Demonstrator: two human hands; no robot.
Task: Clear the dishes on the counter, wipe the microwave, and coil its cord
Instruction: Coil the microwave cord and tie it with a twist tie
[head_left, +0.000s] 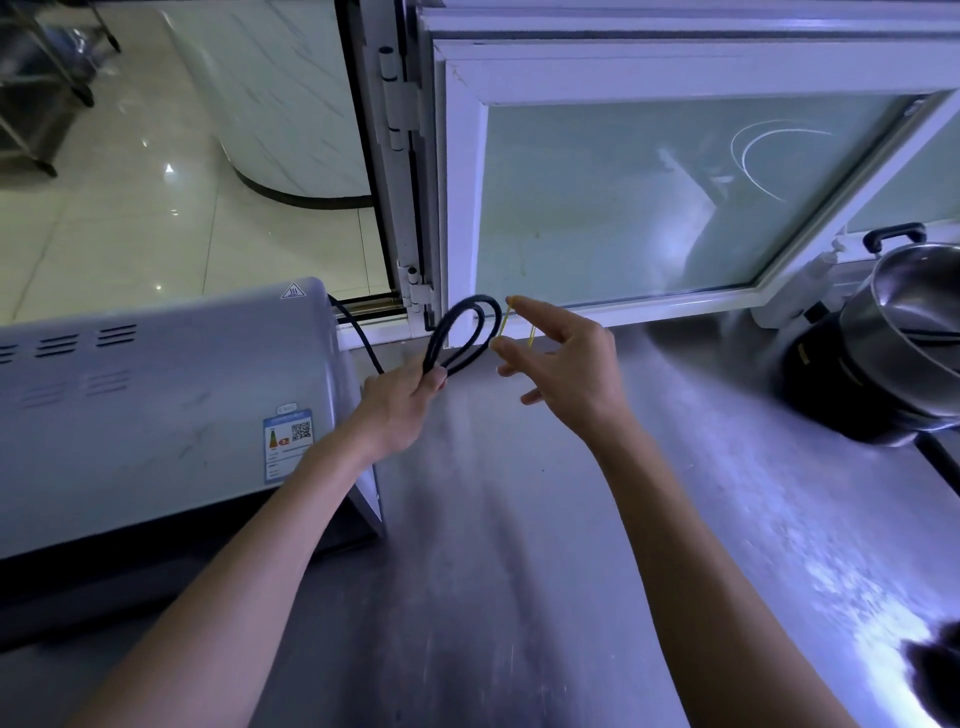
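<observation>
The grey microwave (156, 405) stands on the steel counter (519, 519) at the left, its back towards the window. Its black cord (462, 332) runs from the rear corner into my left hand (405, 400), which grips it folded into two or three loops above the counter. Just right of the loops, my right hand (561, 353) stretches a thin yellow rubber band (506, 322) between thumb and fingers, close to the loop ends.
A steel pot (914, 322) with a black handle sits on a black cooker base (852, 395) at the right. A white-framed window (675, 208) lines the back edge. A dark object (935, 670) is at the lower right corner.
</observation>
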